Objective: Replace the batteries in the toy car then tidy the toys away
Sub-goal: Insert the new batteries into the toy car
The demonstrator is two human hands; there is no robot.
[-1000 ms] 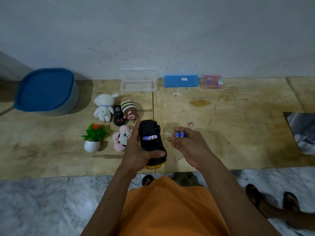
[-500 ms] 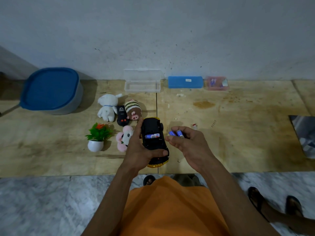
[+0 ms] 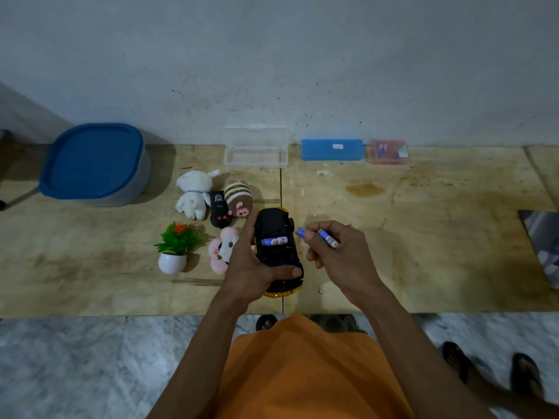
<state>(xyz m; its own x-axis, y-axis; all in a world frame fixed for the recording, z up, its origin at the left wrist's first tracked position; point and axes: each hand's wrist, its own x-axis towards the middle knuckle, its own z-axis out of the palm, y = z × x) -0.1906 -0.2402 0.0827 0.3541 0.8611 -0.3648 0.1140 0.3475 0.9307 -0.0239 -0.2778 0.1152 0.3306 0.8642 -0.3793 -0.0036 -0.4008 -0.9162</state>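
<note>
My left hand (image 3: pixel 251 267) grips the black and yellow toy car (image 3: pixel 276 252) upside down above the wooden table (image 3: pixel 423 243). One blue and white battery (image 3: pixel 274 240) lies in the car's open underside. Just right of the car, my right hand (image 3: pixel 338 258) pinches two blue batteries (image 3: pixel 326 237) between thumb and fingers, one tip pointing at the car. A white rabbit plush (image 3: pixel 193 192), a black remote (image 3: pixel 219 208), a striped pig plush (image 3: pixel 239 199) and a pink plush (image 3: pixel 223 252) lie left of the car.
A blue-lidded tub (image 3: pixel 93 164) stands at the far left. Along the wall sit an open clear box (image 3: pixel 255 148), a blue case (image 3: pixel 332 149) and a pink box (image 3: pixel 388 152). A small potted plant (image 3: pixel 177 246) stands near the plushes. Another person's sandalled feet (image 3: pixel 496 367) are at bottom right.
My right hand turned from palm-up to palm-down and moved its two batteries left, close to the car. The left hand kept its grip on the car.
</note>
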